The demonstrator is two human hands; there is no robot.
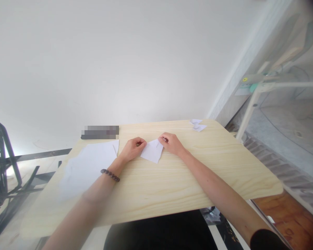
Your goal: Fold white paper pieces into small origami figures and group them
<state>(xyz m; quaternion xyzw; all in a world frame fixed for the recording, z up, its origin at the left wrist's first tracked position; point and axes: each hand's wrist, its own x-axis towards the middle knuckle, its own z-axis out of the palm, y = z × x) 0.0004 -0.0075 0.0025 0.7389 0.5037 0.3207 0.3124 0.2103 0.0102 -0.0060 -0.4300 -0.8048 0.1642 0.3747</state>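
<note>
Folded paper (151, 154) at middle of surface (185, 187), pinched both sides.
Left hand (132, 149) pinches left corner, right hand (173, 143) the upper right corner; each grip narrow, holding paper. Probably light, thin, stiffer at folds, easily creased; best held by edges, fingertips only.

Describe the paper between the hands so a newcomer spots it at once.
Start with the pale wood-grain table in front of the white wall. Near its middle, between the left hand and the right hand, is a small folded white paper. Both hands touch it, unlike the larger sheets to its left and the smaller folded pieces near the table's far right corner.
</note>
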